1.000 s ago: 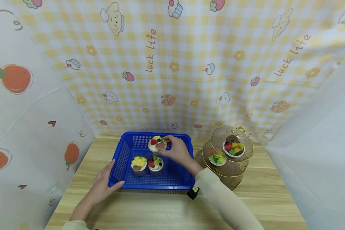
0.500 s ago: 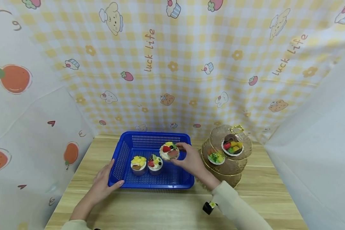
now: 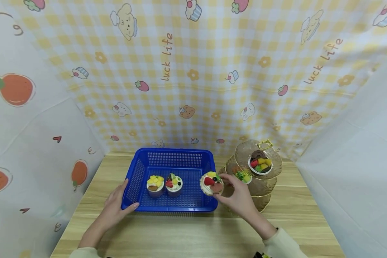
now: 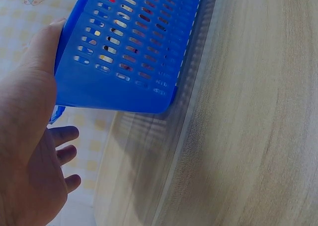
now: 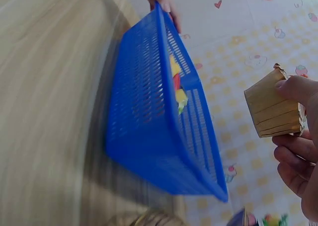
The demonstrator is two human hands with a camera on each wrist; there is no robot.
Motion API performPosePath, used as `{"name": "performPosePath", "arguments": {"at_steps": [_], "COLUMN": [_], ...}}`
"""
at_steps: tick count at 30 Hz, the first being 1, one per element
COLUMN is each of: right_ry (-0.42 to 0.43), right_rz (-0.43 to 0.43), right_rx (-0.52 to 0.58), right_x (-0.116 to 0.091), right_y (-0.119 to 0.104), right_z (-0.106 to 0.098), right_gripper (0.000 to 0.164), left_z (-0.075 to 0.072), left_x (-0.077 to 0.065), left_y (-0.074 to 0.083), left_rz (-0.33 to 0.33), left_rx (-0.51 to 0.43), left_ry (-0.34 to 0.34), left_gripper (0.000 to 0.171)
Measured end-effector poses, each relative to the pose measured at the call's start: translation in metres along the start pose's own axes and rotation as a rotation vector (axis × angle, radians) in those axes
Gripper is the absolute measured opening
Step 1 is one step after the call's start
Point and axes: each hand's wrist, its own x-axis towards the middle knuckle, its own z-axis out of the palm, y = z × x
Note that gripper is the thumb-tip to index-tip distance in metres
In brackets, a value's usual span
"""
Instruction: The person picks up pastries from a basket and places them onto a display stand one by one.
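My right hand (image 3: 240, 196) pinches a fruit-topped cupcake (image 3: 210, 185) between thumb and fingers, over the right rim of a blue plastic basket (image 3: 167, 209). Its tan paper cup (image 5: 271, 104) shows side-on in the right wrist view, clear of the basket. My left hand (image 3: 116, 204) holds the basket's front left corner; in the left wrist view the thumb (image 4: 47, 44) lies at the rim and other fingers hang loose below. Inside the basket, two cupcakes stand side by side: one with yellow cubes (image 3: 155, 184), one with strawberry and cream (image 3: 174, 184).
Right of the basket stands a tiered amber stand (image 3: 267, 184) with gold rims and a gold handle. A chocolate and fruit cake (image 3: 260, 163) sits on its top tier, a green-topped one (image 3: 243, 176) on a lower tier. Patterned cloth (image 3: 193, 100) rises behind the wooden table (image 3: 167, 236).
My right hand has carried the cupcake rightward, from above the basket's middle to its right rim, near the stand. The left hand stays at the basket corner.
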Motion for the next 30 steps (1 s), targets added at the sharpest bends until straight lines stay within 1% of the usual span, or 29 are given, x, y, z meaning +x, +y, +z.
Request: {"name": "performPosePath", "arguments": {"at_steps": [9, 12, 14, 17, 22, 30], "right_ry": [0.157, 0.179, 0.183, 0.191, 0.233, 0.312], "right_rz": [0.001, 0.029, 0.065, 0.116, 0.168, 0.23], "right_rx": [-0.085, -0.103, -0.116, -0.152, -0.21, -0.264], "right_x": [-0.042, -0.053, -0.058, -0.064, -0.072, -0.072], "right_y": [0.021, 0.028, 0.032, 0.039, 0.046, 0.063], "right_z": [-0.03, -0.04, -0.047, -0.059, -0.075, -0.093], "right_gripper": [0.064, 0.063, 0.063, 0.062, 0.062, 0.059], "left_z": [-0.001, -0.001, 0.0, 0.0, 0.001, 0.001], "left_x": [-0.001, -0.001, -0.002, -0.002, -0.001, 0.001], "left_y": [0.0, 0.001, 0.0, -0.001, -0.002, -0.001], "left_rz": [-0.004, -0.009, -0.011, -0.013, -0.01, 0.004], "left_rx": [0.002, -0.001, -0.005, -0.01, -0.011, -0.005], "left_ry": [-0.003, -0.009, -0.011, -0.01, -0.011, -0.005], "left_gripper": [0.102, 0.102, 0.102, 0.103, 0.103, 0.102]}}
